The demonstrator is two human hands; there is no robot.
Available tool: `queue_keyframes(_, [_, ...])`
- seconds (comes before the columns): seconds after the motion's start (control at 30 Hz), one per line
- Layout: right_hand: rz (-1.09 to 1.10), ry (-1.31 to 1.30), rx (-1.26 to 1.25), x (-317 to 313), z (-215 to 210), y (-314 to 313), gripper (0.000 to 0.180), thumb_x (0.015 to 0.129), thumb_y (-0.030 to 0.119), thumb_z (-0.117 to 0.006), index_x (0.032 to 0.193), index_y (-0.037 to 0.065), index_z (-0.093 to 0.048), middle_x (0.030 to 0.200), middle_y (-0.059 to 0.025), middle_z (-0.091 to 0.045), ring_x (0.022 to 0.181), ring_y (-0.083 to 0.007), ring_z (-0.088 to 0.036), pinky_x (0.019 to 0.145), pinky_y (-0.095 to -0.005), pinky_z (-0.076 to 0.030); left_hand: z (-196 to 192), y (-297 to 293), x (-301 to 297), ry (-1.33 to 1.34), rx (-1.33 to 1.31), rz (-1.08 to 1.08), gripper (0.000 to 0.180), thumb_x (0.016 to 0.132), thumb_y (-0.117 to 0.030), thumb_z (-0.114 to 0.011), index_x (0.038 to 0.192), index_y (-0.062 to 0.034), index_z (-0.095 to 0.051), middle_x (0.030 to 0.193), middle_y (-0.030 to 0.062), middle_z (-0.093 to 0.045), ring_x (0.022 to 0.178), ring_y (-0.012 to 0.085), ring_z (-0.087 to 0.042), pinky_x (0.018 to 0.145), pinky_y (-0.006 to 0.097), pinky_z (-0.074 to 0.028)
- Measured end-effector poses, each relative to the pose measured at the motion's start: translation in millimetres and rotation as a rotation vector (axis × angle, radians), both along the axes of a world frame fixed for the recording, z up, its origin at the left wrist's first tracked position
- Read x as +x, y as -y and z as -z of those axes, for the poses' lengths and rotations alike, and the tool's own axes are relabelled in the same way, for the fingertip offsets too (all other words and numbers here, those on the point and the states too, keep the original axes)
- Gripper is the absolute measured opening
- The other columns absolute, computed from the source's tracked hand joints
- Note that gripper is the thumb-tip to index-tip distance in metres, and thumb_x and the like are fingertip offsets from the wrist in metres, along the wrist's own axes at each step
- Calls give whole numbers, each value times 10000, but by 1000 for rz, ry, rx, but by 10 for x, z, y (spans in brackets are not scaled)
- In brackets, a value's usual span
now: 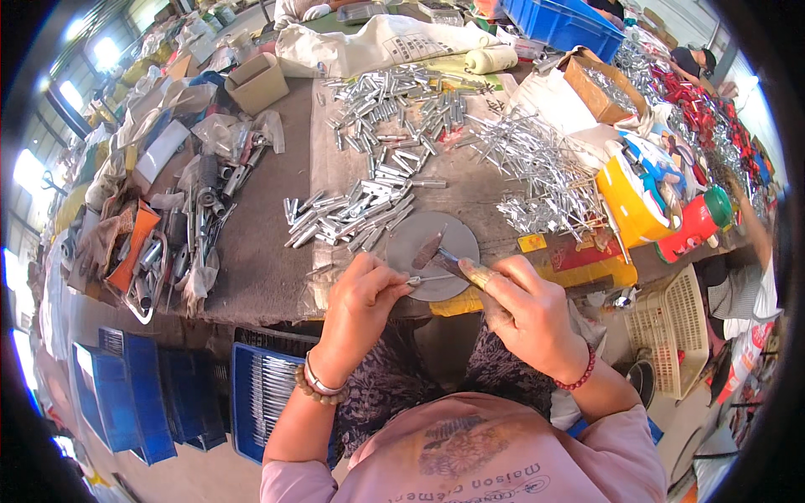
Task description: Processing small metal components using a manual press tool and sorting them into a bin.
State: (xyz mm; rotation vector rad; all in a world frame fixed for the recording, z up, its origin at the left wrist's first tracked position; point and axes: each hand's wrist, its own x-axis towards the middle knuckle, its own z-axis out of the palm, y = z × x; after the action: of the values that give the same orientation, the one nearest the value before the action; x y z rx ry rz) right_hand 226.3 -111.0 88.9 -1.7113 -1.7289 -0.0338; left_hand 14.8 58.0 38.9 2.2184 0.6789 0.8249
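My left hand (362, 293) pinches a thin silver metal rod (433, 277), its tip end lying over a round grey plate (402, 243) at the table's near edge. In my right hand (530, 306) is a small hammer with a worn, brownish wedge-shaped head (428, 251), held above the same plate; the grip end is hidden by my fingers. A yellowish covering wraps one right fingertip. Just beyond my left hand lies a pile of short silver metal sleeves (360, 210). To the right, farther off, is a heap of thin metal rods (545, 180).
Tools and an orange-handled piece (134, 243) crowd the table's left. A cardboard box (256, 84) stands behind them. At right are a yellow container (633, 201) and a red jar with a green lid (694, 225). Blue bins (126, 394) and a cream basket (671, 327) sit below.
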Motion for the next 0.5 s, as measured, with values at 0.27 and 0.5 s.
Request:
queue_keyframes(0.27, [-2,112,27,-49,-4,44,559,838,17,-778,1371,185,-801,1033,-42,-620,756,-231,-695,670,-384,-582,7,-40,-7,-26,-1,-4,148,869,29,-877,993,16,-799,953,99,-671,870,264,-680,769,356,-548])
queue_keyframes(0.5, [65,-101,100,19,47,74,524,882,-23,-741,1376,146,-782,1081,-93,-695,849,-293,-745,748,-403,-611,-108,-30,106,-20,61,18,133,875,-46,-883,960,-17,-785,925,131,-665,851,348,-686,755,426,-550])
